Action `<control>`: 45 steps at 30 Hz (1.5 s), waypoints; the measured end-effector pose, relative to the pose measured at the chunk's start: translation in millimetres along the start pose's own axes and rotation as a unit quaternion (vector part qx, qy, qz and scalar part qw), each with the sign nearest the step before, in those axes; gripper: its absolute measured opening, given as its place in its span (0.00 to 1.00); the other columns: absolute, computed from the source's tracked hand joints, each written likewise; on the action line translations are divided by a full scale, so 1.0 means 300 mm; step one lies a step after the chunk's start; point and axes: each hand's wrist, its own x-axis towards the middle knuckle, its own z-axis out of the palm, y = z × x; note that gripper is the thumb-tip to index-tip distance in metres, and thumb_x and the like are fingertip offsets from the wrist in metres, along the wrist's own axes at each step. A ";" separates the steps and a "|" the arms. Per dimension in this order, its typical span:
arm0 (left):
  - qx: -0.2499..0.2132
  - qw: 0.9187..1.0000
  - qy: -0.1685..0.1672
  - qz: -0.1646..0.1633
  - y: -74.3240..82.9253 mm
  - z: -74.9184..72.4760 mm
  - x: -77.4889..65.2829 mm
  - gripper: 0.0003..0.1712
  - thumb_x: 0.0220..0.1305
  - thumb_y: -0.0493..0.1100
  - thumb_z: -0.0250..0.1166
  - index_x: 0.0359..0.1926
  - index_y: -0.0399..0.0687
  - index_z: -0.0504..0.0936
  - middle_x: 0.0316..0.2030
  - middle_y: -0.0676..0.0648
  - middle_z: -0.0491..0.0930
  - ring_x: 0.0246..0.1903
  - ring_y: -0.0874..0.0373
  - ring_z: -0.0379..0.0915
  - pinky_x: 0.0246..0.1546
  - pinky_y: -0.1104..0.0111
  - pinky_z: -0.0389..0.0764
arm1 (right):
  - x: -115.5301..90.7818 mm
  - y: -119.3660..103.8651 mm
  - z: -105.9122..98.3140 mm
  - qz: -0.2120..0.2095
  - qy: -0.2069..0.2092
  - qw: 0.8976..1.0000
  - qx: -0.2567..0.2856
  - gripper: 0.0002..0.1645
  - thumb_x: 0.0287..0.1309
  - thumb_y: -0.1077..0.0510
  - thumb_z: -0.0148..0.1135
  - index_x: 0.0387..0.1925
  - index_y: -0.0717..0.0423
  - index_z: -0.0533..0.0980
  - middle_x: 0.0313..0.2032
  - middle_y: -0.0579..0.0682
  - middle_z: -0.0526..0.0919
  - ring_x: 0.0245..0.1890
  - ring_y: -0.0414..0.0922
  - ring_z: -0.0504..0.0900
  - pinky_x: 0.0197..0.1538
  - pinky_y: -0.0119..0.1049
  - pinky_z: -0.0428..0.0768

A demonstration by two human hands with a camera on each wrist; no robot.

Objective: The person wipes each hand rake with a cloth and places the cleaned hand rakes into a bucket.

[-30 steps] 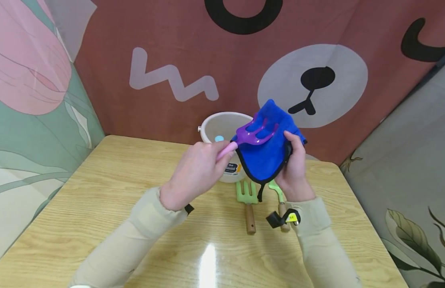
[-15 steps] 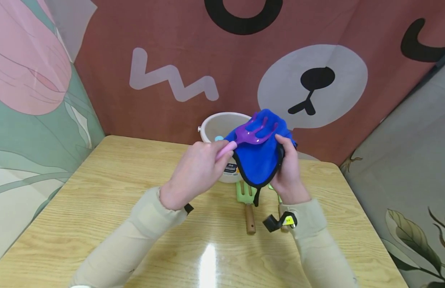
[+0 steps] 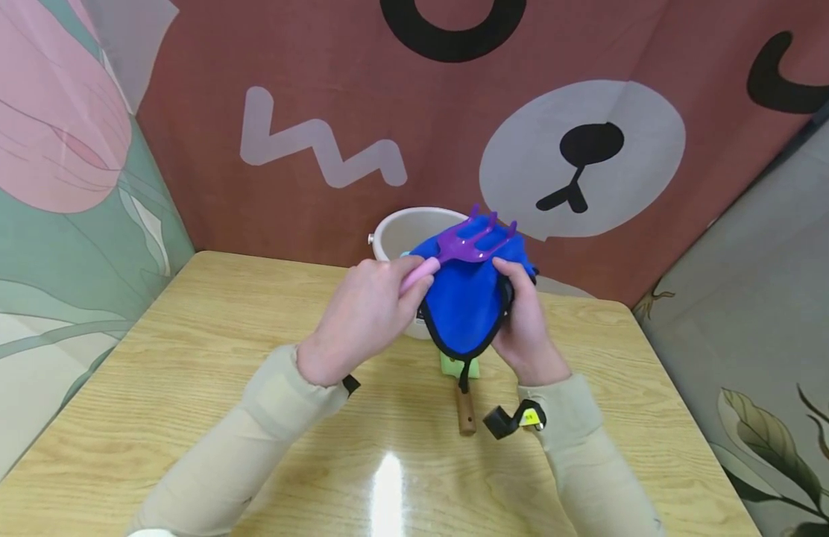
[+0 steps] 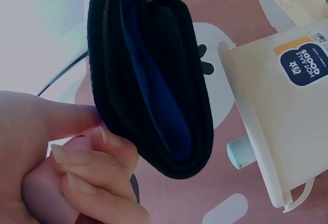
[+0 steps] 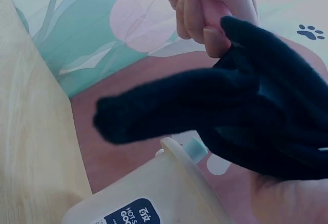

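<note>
In the head view my left hand (image 3: 364,313) grips the pink handle (image 3: 420,274) of a small hand fork (image 3: 464,247) with purple tines. A blue cloth (image 3: 464,306) with black edging lies behind and under the fork head, and the tine tips stick out past its top. My right hand (image 3: 527,321) holds the cloth at its right side, thumb in front. From the left wrist, the cloth (image 4: 159,101) hangs in folds beside the curled fingers (image 4: 97,178). In the right wrist view the dark folds (image 5: 179,101) cover much of the right hand (image 5: 297,198).
A white bucket (image 3: 394,231) with a label stands behind the hands, partly covered by the cloth. Something pale blue-green (image 4: 241,152) pokes past its rim. On the wooden table (image 3: 267,440) lies a green fork with a wooden handle (image 3: 466,410). A printed curtain (image 3: 307,60) hangs behind.
My right hand and the cloth have moved down and left along the fork, exposing the tine tips. The second green tool is now hidden. My left hand has barely moved.
</note>
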 end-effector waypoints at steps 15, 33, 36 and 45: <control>-0.001 1.000 -0.005 -0.016 0.001 -0.001 0.007 0.19 0.75 0.52 0.57 0.45 0.42 0.87 0.15 0.51 0.74 0.16 0.59 0.78 0.19 0.70 0.78 | -0.029 0.020 0.043 0.024 -0.052 0.996 -0.061 0.46 0.72 0.39 0.46 0.81 0.41 0.39 0.78 0.52 0.51 0.74 0.59 0.57 0.72 0.66 0.59; 0.014 1.000 -0.017 -0.008 0.002 -0.007 0.001 0.15 0.73 0.50 0.61 0.43 0.44 0.87 0.13 0.51 0.69 0.13 0.60 0.69 0.15 0.66 0.71 | -0.005 -0.008 0.014 -0.026 0.011 0.999 0.027 0.41 0.72 0.41 0.46 0.80 0.39 0.44 0.77 0.48 0.54 0.74 0.54 0.56 0.74 0.60 0.56; 0.012 1.000 -0.015 -0.003 0.003 -0.008 0.001 0.15 0.73 0.50 0.61 0.42 0.44 0.87 0.12 0.51 0.67 0.12 0.60 0.67 0.15 0.66 0.67 | 0.000 -0.016 0.007 -0.038 0.014 0.999 0.030 0.41 0.72 0.41 0.47 0.79 0.39 0.46 0.77 0.47 0.54 0.74 0.54 0.56 0.74 0.61 0.55; 0.006 1.000 -0.002 0.009 0.002 -0.011 -0.007 0.17 0.74 0.51 0.59 0.28 0.48 0.78 0.11 0.53 0.60 0.09 0.59 0.59 0.14 0.67 0.56 | 0.019 -0.039 -0.017 -0.076 0.039 0.995 0.045 0.40 0.73 0.44 0.47 0.79 0.37 0.45 0.76 0.46 0.53 0.75 0.51 0.54 0.75 0.59 0.53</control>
